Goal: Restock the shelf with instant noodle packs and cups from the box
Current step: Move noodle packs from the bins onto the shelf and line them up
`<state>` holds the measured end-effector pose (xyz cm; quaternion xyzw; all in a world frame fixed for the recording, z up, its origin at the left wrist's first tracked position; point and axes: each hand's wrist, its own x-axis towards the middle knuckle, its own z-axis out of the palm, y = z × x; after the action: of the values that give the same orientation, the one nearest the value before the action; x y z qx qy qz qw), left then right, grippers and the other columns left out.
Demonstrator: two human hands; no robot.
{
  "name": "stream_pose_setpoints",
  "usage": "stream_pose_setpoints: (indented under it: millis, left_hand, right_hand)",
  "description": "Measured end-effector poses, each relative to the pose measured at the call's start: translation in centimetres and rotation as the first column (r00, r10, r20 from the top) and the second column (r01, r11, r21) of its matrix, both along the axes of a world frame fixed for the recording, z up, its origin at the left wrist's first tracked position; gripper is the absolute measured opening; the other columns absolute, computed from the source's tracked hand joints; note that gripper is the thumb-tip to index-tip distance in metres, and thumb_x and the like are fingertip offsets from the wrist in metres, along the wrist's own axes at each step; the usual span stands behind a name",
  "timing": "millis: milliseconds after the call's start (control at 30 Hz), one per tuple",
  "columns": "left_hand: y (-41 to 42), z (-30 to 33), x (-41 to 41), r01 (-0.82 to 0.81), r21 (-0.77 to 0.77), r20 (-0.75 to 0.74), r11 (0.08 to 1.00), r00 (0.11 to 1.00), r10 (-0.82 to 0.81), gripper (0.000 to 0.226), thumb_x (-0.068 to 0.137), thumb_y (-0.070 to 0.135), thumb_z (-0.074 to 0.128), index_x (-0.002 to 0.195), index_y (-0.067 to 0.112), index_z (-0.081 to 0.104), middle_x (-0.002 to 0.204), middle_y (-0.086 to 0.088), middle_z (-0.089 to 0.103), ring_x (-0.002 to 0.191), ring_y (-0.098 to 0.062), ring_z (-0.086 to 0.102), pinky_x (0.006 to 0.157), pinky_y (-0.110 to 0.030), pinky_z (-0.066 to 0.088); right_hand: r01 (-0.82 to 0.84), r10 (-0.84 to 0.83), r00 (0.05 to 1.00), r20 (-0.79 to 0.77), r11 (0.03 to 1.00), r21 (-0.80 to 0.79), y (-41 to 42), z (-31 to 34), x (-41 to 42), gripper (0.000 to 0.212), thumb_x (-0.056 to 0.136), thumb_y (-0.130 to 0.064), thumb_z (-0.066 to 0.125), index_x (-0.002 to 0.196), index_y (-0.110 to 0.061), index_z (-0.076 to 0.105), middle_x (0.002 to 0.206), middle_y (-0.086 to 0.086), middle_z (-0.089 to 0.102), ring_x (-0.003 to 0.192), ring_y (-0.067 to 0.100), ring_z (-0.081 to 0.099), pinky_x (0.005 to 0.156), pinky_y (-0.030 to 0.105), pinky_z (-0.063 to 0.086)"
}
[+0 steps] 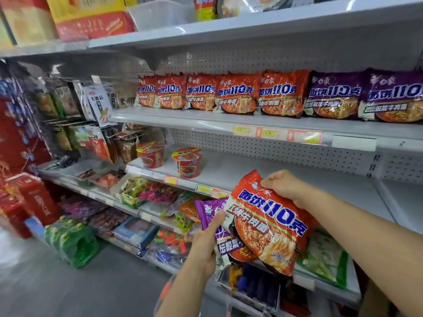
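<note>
Where the white metal shelving [229,120] fills the view, red noodle packs [219,93] and purple noodle packs [366,94] line the middle shelf's back edge; two noodle cups [169,160] stand near the left end of the shelf below. Before that shelf's front edge, the right hand [283,185] grips a red noodle pack [267,225] by its top corner, and the left hand [206,245] pinches a purple noodle pack [217,221] lying behind it.

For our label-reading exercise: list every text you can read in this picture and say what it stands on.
"面饼110克": red pack in the right hand.
"面饼110克": red packs and purple packs on the upper shelf.
"白象": purple shelf pack.
"大面筋": white hanging bag.
Purple pack in the left hand: text partly hidden.
Price tags, noodle cups: too blurred.
</note>
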<state>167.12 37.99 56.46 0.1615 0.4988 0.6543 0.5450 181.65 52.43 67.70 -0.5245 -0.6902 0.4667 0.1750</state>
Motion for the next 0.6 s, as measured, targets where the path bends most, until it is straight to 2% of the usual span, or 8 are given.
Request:
stream_pose_setpoints:
  millis: [133,233,333,433,500,567,600]
  left_hand:
    - [2.1,0.5,-0.7,-0.114,-0.029,0.022,0.993,0.993,0.115,0.064,0.070,0.028,0.080,0.124,0.000,0.059,0.100,-0.022,0.074,0.085,-0.038,0.073,0.067,-0.047,0.060]
    - [4.1,0.9,-1.4,-0.183,-0.053,0.066,0.982,0.980,0.186,0.072,0.074,0.029,0.083,0.132,0.003,0.049,0.099,-0.023,0.073,0.081,-0.040,0.073,0.060,-0.046,0.058]
    - [6.3,2.1,-2.6,-0.312,-0.003,0.094,0.950,0.946,0.311,0.096,0.055,0.042,0.093,0.133,0.009,0.049,0.111,-0.022,0.070,0.092,-0.041,0.071,0.075,-0.056,0.057]
    - [8.0,2.2,-5.2,-0.386,0.002,0.099,0.922,0.918,0.384,0.118,0.036,0.057,0.096,0.137,0.019,0.049,0.130,-0.015,0.062,0.114,-0.037,0.062,0.097,-0.061,0.047]
    - [8.3,3.8,-5.6,-0.437,0.027,0.138,0.899,0.893,0.429,0.104,0.048,0.053,0.094,0.134,0.014,0.051,0.127,-0.015,0.065,0.112,-0.036,0.064,0.097,-0.061,0.047]
    - [8.5,5.9,-5.7,-0.494,0.071,0.216,0.867,0.856,0.470,0.075,0.071,0.040,0.086,0.129,0.006,0.054,0.112,-0.019,0.071,0.094,-0.037,0.071,0.084,-0.061,0.054]
    - [8.7,6.8,-5.9,-0.519,0.094,0.263,0.850,0.836,0.481,0.068,0.077,0.036,0.082,0.131,0.006,0.052,0.109,-0.020,0.072,0.089,-0.038,0.072,0.078,-0.061,0.055]
  right_hand:
    - [-0.028,0.028,1.000,0.003,0.995,0.094,2.0,1.0,-0.5,0.019,0.096,-0.028,0.060,0.099,-0.011,0.067,0.075,0.007,0.071,0.058,0.018,0.068,0.056,0.027,0.053]
    - [-0.063,0.061,0.998,0.021,0.982,0.179,3.7,1.8,-1.0,0.022,0.095,-0.033,0.059,0.096,-0.014,0.068,0.079,0.006,0.072,0.064,0.019,0.069,0.065,0.031,0.056]
    - [-0.124,0.108,0.991,0.075,0.959,0.254,6.0,3.7,-0.8,0.033,0.094,-0.044,0.057,0.094,-0.013,0.068,0.082,0.005,0.072,0.070,0.018,0.068,0.065,0.029,0.053]
    - [-0.112,0.109,0.994,0.026,0.975,0.190,6.9,5.0,-0.4,0.041,0.094,-0.049,0.056,0.099,-0.010,0.067,0.089,0.011,0.072,0.071,0.022,0.064,0.064,0.031,0.051]
    - [-0.076,0.083,0.994,-0.070,0.992,0.105,7.2,5.6,-0.1,0.047,0.089,-0.056,0.058,0.101,-0.011,0.067,0.092,0.012,0.072,0.071,0.022,0.064,0.060,0.029,0.052]
    - [-0.083,0.080,0.980,-0.183,0.996,-0.010,7.5,5.9,-0.1,0.053,0.083,-0.063,0.059,0.102,-0.014,0.067,0.090,0.010,0.073,0.070,0.021,0.068,0.057,0.028,0.054]
    - [-0.116,0.095,0.963,-0.251,0.991,-0.071,7.7,5.9,-0.4,0.055,0.080,-0.064,0.060,0.102,-0.015,0.067,0.087,0.009,0.074,0.070,0.021,0.070,0.058,0.030,0.056]
